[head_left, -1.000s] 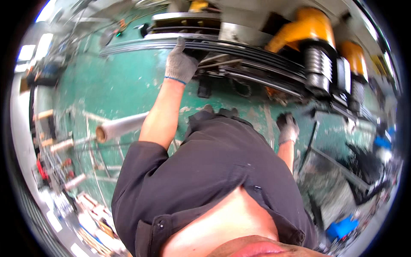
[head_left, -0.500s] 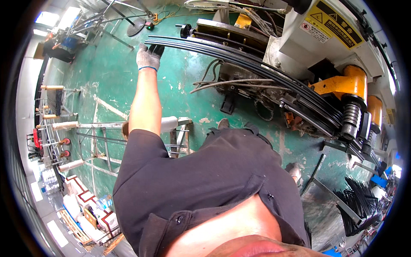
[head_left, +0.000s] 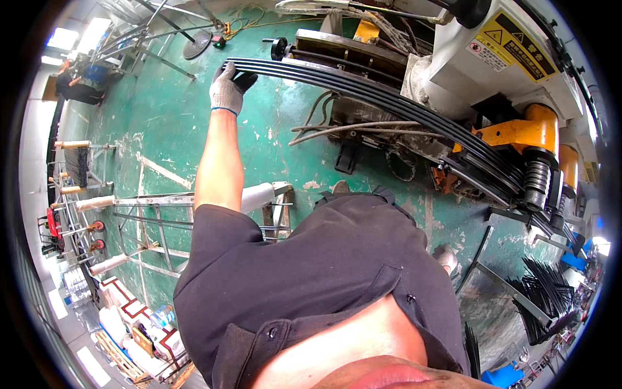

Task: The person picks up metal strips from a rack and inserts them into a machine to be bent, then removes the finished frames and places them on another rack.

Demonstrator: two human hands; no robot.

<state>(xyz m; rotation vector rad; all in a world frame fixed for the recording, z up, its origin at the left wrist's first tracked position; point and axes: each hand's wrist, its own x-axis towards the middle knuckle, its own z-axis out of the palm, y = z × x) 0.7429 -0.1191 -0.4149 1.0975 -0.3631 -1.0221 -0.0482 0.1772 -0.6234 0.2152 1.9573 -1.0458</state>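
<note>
My left hand (head_left: 228, 89), in a grey knit glove, is stretched far out and grips the free end of a bundle of long black metal strips (head_left: 363, 87). The strips arch to the right and run into the rollers (head_left: 536, 178) of a yellow and white machine (head_left: 512, 123). My right hand (head_left: 446, 257) hangs low beside my hip, mostly hidden behind my dark shirt; only a bit of pale glove shows, and what it holds is hidden.
A metal rack with a roll of clear film (head_left: 259, 194) stands below my left arm on the green floor (head_left: 162, 117). More racks with rolls (head_left: 78, 201) line the left. Black strips (head_left: 544, 292) pile up at lower right. Cables (head_left: 337, 126) lie under the machine.
The view has swung from a blurred close look to a wider one. My left hand stays on the strip ends, now a little lower right. My right hand dropped behind my shirt.
</note>
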